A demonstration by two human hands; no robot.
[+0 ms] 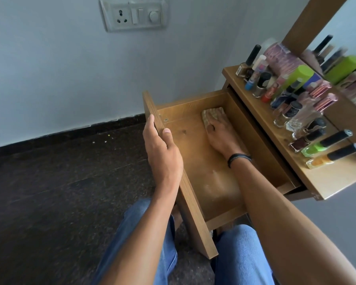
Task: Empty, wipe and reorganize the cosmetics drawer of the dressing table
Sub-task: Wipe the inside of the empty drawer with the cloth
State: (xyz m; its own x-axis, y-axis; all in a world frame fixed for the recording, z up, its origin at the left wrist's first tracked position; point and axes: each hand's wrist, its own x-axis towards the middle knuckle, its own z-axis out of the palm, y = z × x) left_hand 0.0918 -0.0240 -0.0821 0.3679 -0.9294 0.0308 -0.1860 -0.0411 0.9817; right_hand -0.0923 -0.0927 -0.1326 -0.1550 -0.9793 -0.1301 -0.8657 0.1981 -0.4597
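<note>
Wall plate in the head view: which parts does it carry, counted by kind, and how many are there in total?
Socket: 1
Rocker switches: 2
Round dial: 1
Total: 4

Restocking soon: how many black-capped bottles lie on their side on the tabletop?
3, side by side at its near end: maroon, green, orange; others may hide behind.
</note>
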